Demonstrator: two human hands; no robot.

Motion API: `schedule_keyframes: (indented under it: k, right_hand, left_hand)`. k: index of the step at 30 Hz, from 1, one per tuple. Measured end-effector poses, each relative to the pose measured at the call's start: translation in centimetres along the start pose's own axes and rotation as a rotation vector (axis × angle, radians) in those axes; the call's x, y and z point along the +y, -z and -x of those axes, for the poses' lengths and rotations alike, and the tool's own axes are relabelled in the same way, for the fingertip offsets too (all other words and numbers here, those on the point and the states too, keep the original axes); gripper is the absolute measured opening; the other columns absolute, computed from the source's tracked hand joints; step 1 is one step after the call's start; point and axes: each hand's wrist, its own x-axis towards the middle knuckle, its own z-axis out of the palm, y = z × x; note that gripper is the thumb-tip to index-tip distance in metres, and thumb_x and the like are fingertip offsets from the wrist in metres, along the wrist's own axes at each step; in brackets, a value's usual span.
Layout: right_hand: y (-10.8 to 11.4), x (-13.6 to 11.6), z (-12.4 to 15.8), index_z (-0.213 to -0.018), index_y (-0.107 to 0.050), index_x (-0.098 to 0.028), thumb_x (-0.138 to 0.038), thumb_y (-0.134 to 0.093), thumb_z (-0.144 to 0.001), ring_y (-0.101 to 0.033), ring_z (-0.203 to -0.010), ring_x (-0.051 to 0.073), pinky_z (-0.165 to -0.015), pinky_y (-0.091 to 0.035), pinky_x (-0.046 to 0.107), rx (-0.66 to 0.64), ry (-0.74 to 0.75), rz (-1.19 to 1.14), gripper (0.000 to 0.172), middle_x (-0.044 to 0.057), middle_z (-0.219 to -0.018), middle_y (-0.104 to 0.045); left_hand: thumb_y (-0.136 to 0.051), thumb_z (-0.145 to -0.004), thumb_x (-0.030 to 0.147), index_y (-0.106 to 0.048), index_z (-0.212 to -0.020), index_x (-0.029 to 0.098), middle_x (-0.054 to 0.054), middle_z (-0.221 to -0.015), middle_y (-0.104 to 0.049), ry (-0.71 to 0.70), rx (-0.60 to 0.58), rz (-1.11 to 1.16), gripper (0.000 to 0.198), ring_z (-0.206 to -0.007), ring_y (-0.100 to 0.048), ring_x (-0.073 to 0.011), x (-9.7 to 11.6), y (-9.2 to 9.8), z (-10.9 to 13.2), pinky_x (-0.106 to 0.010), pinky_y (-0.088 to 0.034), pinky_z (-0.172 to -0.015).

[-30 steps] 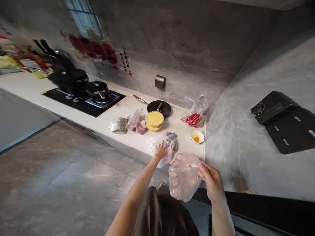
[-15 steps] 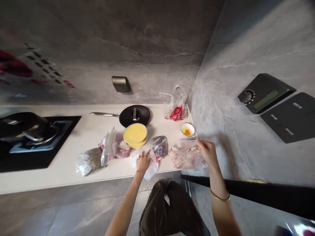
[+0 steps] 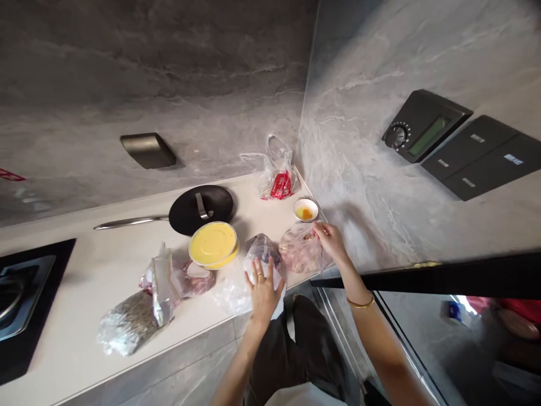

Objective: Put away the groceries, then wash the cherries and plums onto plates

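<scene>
With fingers spread, my left hand (image 3: 264, 290) lies over a clear bag of dark contents (image 3: 262, 248) and a crumpled white plastic bag (image 3: 234, 290). My right hand (image 3: 332, 241) pinches the upper right edge of a clear plastic bag (image 3: 300, 251) holding pale pinkish meat. Left of my left hand are a round yellow-topped container (image 3: 213, 243), a bag of reddish meat (image 3: 194, 276) and a silvery bag with greyish contents (image 3: 129, 324). Just beyond my right hand stands a small white bowl (image 3: 313, 207) with egg yolk-like liquid.
A black lidded pan (image 3: 181, 211) with a long metal handle lies behind the yellow container. A clear bag with red print (image 3: 279, 183) sits in the corner. At left is a black cooktop (image 3: 51, 270). A wall (image 3: 350, 146) bounds the counter on the right.
My left hand has moved right, from the white bag onto the bag of dark contents, its fingers now spread. My right hand still pinches the meat bag's edge. The view has turned right.
</scene>
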Motion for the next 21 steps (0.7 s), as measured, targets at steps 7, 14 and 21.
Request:
schedule_keyframes:
  k: [7, 14, 21]
  right_hand:
    - [1.6, 1.6, 2.9, -0.104, -0.066, -0.02, -0.044, -0.051, -0.09, -0.064, -0.102, 0.021, -0.088, -0.049, 0.031, -0.037, 0.035, 0.062, 0.032, 0.008, -0.108, -0.07]
    - [5.9, 3.5, 4.2, -0.102, -0.07, -0.017, -0.047, -0.052, -0.088, -0.066, -0.091, 0.022, -0.084, -0.049, 0.034, 0.128, -0.063, 0.077, 0.037, 0.009, -0.097, -0.073]
    - [7.2, 4.1, 4.1, -0.106, -0.07, -0.017, -0.049, -0.05, -0.089, -0.066, -0.085, 0.02, -0.08, -0.05, 0.032, 0.313, -0.095, -0.009, 0.04, 0.008, -0.092, -0.073]
  left_hand:
    - [-0.062, -0.082, 0.028, -0.032, -0.145, 0.016, -0.016, -0.137, -0.051, -0.379, -0.121, 0.672, 0.071, -0.131, -0.044, -0.0265, 8.9, -0.6, -5.7, -0.046, -0.033, -0.109]
    - [-0.052, -0.089, 0.039, -0.067, -0.104, 0.014, 0.003, -0.062, -0.056, -0.098, -0.218, 0.953, 0.033, -0.057, -0.052, -0.0114, 8.7, 1.8, -7.6, -0.023, -0.044, -0.061]
    - [-0.051, -0.09, 0.042, -0.07, -0.085, 0.016, 0.001, -0.058, -0.06, 0.109, -0.073, 1.024, 0.033, -0.058, -0.055, -0.0133, 5.3, 5.0, -6.4, -0.026, -0.046, -0.068]
